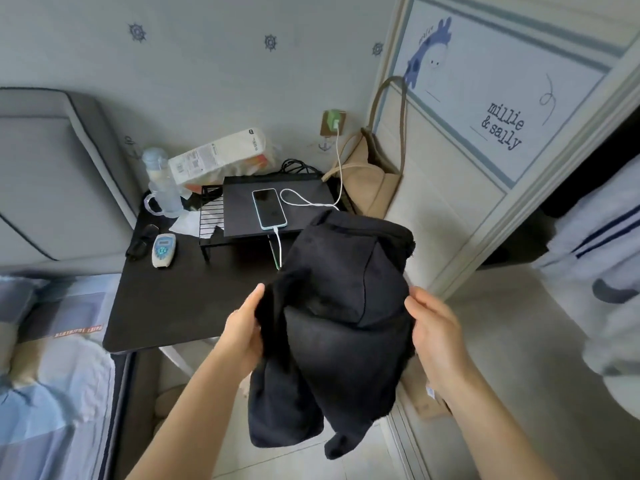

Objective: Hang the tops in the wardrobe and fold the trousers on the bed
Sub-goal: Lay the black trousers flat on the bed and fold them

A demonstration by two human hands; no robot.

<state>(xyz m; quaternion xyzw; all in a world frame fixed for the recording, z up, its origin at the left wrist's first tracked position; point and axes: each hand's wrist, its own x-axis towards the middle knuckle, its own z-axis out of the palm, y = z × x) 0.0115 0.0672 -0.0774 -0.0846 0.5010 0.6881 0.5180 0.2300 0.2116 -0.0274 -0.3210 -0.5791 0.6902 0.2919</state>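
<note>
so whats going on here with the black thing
A person is standing between the bed and the open wardrobe, holding up a black garment in the air. The left hand grips its left edge and the right hand pinches its right edge, with the rest hanging down in folds. It is bunched, so I cannot tell if it is a top or trousers. It is not yet hung or laid on the bed. A phone lies charging on the black side table behind.

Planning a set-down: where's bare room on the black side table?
Free: the near half of the black side table, bordered by the remote, the wire rack and the held black garment. Crowded: the back, with bottle, phone and cable.
</note>
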